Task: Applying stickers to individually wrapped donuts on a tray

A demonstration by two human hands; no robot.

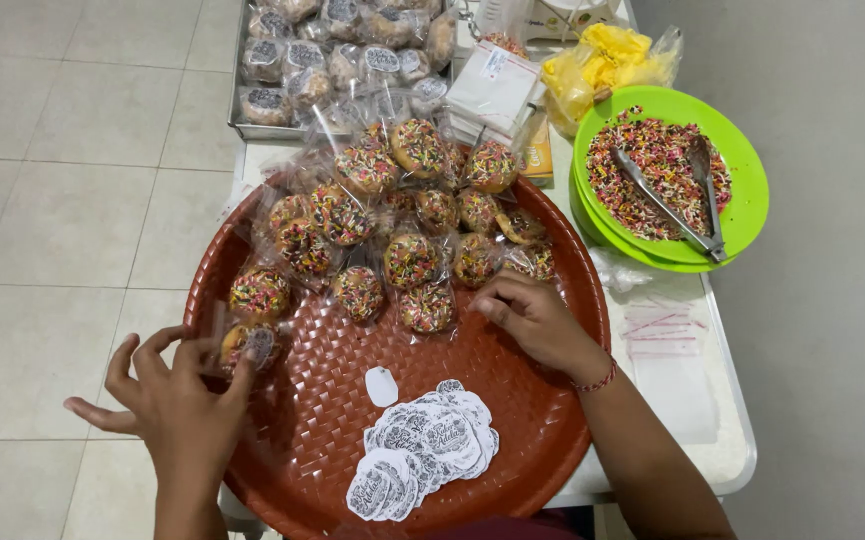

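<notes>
A: Your left hand [177,400] sits at the near-left rim of the round red woven tray [282,460]. Grip there: thumb and fingertips pinching a bagged sprinkle cookie [244,345], the other fingers fanned out wide. The cookie's clear bag carries a small printed sticker on its front.

B: And your right hand [537,320]?

A: It rests on the tray right of centre, fingers curled toward the pile. Its fingertips touch the edge of the nearest clear bag; whether the grip is pinching anything, I cannot tell. A red cord bracelet [600,380] circles your wrist.

B: What lies about them?

A: A heap of bagged sprinkle cookies [402,215] fills the far half of the tray, bags open-topped and leaning. Near you, a fan of round printed stickers [427,450] lies on the tray floor, with one blank white backing piece [381,386] just beyond it.

B: Off the tray?

A: On the white surface [722,440], to your right, stacked green bowls [742,170] hold coloured sprinkles with metal tongs [677,195] lying in them. Empty clear bags [662,335] lie near that stack. Further back stand a yellow plastic bag [602,60] and a metal tray of sealed, stickered cookies [332,60].
</notes>
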